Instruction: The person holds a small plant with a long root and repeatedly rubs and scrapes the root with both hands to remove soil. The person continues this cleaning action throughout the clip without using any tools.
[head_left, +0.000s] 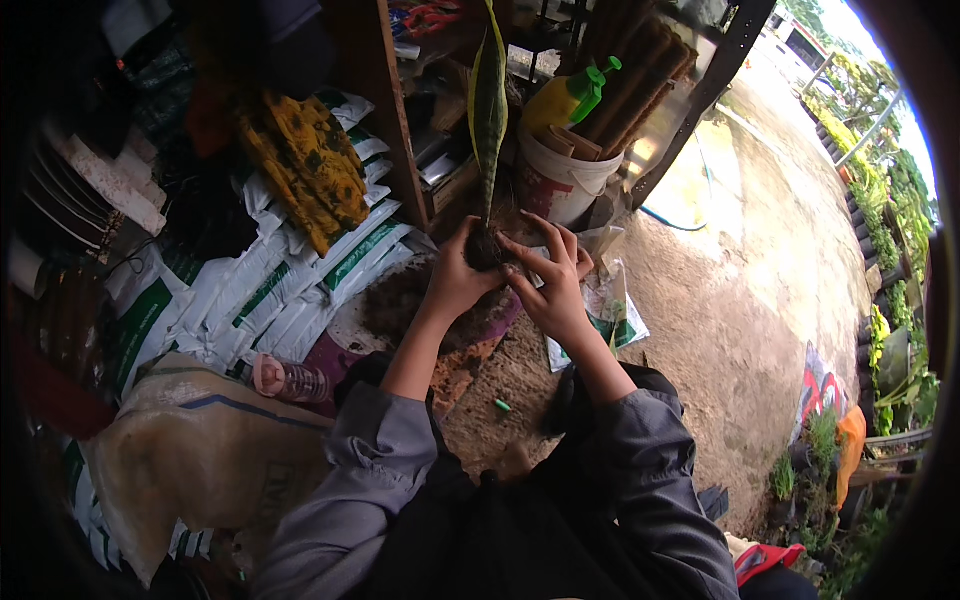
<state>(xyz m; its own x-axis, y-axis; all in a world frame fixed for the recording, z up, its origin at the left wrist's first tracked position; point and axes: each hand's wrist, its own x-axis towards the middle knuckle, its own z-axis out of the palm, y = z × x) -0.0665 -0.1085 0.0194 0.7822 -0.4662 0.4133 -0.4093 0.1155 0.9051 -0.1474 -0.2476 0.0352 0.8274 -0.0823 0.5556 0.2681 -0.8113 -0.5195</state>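
A snake plant (489, 112) with yellow-edged leaves stands upright between my hands, its dark root ball (484, 249) at the bottom. My left hand (459, 276) is closed around the root ball from the left and below. My right hand (551, 274) is at the right of it, fingers spread and bent, the fingertips at the roots and soil. Beneath my hands lies a heap of dark soil (397, 300), partly hidden by my left forearm. A white and green plastic packet (626, 315) lies on the ground to the right of my right forearm.
Stacked white and green plastic bags (285, 300) and a woven sack (202, 450) fill the left. A clear plastic bottle (300, 381) lies near the soil. Ahead stand a white bucket (562, 180), a yellow and green spray bottle (566, 97) and a wooden post (405, 112). Concrete ground (735, 300) stretches right.
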